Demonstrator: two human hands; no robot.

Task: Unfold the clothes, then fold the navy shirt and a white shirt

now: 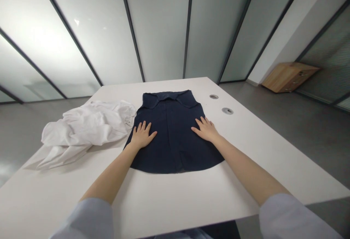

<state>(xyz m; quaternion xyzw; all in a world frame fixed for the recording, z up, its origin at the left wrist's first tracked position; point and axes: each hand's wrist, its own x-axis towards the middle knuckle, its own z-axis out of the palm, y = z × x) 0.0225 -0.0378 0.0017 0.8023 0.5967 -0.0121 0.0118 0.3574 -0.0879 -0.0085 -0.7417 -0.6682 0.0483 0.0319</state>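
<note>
A dark navy garment lies flat on the white table, its far corners folded over and its near hem curved. It looks like a skirt or a sleeveless top; I cannot tell which. On its left side rests my left hand, palm down with fingers spread. My right hand presses flat on the right edge of the same garment, fingers apart. Neither hand grips the cloth. Just left of the navy garment, a crumpled white cloth lies in a heap, with one part hanging toward the table's left edge.
The white table has two round grommets along its right side, the nearer grommet and the farther grommet. Frosted glass panels stand behind. A wooden cabinet is on the floor at right.
</note>
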